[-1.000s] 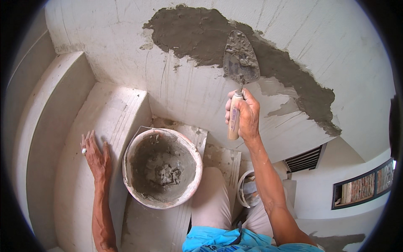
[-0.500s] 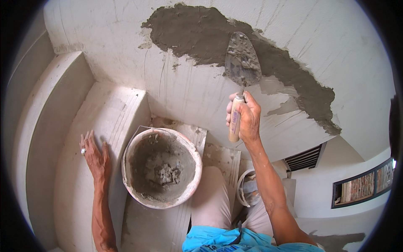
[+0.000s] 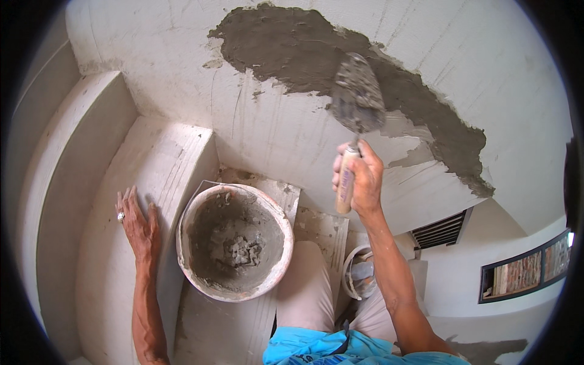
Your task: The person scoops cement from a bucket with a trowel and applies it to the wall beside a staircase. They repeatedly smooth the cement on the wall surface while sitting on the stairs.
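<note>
The right hand grips a trowel by its wooden handle, blade against grey mortar at 12 o'clock. The left hand lies flat and spread on the step, at 9 o'clock from the bucket.

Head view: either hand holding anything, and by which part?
Right hand grips trowel by its wooden handle. Left hand holds nothing, flat on step.

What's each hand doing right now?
Left hand: open, flat on the step.
Right hand: closed on the trowel handle.
</note>
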The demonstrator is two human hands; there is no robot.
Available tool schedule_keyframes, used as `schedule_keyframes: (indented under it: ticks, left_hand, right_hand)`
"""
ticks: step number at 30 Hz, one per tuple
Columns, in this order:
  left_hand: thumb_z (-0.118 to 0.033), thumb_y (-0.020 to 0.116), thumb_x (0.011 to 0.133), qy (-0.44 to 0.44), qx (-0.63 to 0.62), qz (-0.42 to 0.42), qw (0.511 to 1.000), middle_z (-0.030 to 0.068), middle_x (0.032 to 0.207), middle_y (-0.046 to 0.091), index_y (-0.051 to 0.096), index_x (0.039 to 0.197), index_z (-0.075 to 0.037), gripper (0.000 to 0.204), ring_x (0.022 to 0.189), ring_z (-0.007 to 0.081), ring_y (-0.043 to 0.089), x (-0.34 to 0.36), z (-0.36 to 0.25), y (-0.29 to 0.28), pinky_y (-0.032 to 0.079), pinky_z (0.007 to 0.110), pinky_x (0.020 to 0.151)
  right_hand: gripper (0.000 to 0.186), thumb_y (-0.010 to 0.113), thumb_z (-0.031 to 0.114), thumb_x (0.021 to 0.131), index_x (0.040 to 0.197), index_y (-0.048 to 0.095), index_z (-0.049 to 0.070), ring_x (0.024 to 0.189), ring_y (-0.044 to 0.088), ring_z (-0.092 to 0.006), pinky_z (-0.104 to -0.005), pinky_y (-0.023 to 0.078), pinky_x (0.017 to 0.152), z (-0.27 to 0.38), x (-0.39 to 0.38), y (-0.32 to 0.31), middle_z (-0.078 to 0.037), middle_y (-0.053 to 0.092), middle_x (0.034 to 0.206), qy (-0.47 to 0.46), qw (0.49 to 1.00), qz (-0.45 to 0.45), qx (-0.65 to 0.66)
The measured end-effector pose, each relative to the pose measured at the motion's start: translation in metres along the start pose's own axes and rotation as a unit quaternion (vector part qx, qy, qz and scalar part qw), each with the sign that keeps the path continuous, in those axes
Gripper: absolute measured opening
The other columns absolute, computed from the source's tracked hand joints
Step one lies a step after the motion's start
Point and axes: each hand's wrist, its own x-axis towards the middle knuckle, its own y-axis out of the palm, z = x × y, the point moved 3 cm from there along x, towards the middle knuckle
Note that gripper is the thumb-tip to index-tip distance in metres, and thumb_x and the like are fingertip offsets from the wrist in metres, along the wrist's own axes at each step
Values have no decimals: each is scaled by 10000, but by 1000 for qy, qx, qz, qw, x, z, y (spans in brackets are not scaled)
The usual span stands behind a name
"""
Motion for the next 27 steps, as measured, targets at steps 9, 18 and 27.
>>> schedule_keyframes:
  ticks: [9, 18, 27]
  left_hand:
    - [-204, 592, 944, -7, 6, 15, 1000, 209, 1486, 448, 444, 1439, -14, 550, 1464, 382, 296, 0, -3, -3, 183, 488, 1230]
    - [-187, 589, 949, 2, 12, 0, 1000, 211, 1481, 451, 449, 1435, -11, 536, 1462, 380, 302, 0, 0, 1, 178, 482, 1233]
    - [-209, 609, 940, -22, -2, 16, 1000, 216, 1471, 459, 461, 1426, -10, 546, 1457, 389, 307, 0, -5, -5, 197, 488, 1226]
  right_hand:
    - [252, 488, 220, 922, 1032, 562, 7, 550, 571, -114, -269, 494, 465, 4, 13, -10, -74, 596, 749, 1, 1000, -19, 21]
    - [255, 476, 185, 908, 1053, 557, -9, 563, 575, -115, -270, 499, 479, 7, -1, -1, -81, 596, 752, 3, 1000, -2, 19]
    - [248, 466, 161, 899, 1067, 544, -4, 556, 579, -131, -299, 512, 461, 1, -1, -16, -80, 586, 746, -1, 994, -61, 86]
